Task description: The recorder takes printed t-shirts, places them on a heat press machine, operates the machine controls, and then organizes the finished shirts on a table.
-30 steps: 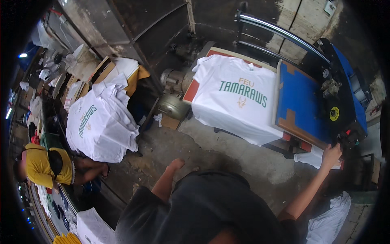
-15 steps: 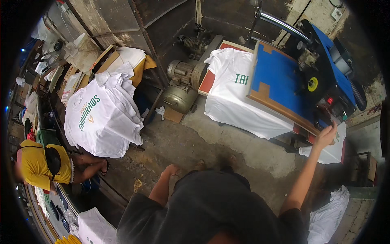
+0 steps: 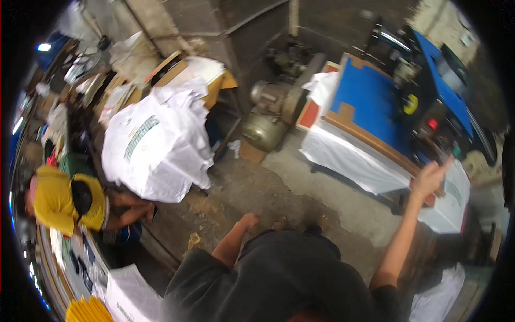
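Note:
A white T-shirt [image 3: 354, 158] lies on the press bed, and the blue upper plate [image 3: 370, 104] of the heat press covers most of it. My right hand [image 3: 429, 180] is raised at the plate's near right corner with its fingers stretched out; nothing shows in it. My left hand [image 3: 248, 220] hangs low over the concrete floor, away from the press, holding nothing. My dark shirt fills the lower middle of the view.
A pile of printed white shirts [image 3: 155, 145] is draped over a stand at the left, with cardboard boxes behind. A person in a yellow shirt [image 3: 64, 198] crouches at far left. A grey motor unit [image 3: 268, 112] sits between pile and press. White cloth [image 3: 434, 300] lies at lower right.
The blue plate has swung left over the white shirt, hiding its print. My right hand stayed at the plate's near corner and its fingers have opened out. The view has shifted left.

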{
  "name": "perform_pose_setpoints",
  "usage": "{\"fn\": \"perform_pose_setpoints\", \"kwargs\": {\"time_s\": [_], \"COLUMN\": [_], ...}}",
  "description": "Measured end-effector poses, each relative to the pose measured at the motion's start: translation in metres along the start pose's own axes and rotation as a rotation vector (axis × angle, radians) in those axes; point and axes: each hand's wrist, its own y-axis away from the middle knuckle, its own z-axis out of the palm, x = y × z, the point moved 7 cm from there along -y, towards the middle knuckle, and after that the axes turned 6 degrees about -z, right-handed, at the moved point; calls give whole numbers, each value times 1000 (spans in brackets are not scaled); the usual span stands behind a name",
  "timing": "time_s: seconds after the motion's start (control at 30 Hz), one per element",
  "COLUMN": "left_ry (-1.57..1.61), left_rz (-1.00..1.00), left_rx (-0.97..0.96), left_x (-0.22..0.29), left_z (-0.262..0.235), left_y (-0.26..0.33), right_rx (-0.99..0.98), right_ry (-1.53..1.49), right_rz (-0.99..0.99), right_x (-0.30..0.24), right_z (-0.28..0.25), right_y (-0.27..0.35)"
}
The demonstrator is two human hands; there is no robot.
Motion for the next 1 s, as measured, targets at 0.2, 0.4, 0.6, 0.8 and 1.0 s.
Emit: {"fn": "perform_pose_setpoints", "kwargs": {"time_s": [0.2,0.4,0.6,0.8,1.0], "left_ry": [149,253,-18,-37,73], "left_rz": [-232,-223,-101,-262,-96], "left_rx": [-134,-261,-231,-268,-218], "left_x": [-37,-55,4,36,118], "left_z": [2,8,-21,-30,-13], "left_y": [-18,-28,-14,-61,-97], "right_rx": [-61,-147,-190,-164,-159], "right_ry": [-359,-328,-393,-404,-700], "right_rz": [260,295,279,222,101], "right_x": [-10,-26,-38,-48,-54], "right_z": [2,12,19,21,8], "right_y": [3,-6,-9,-6,-7]}}
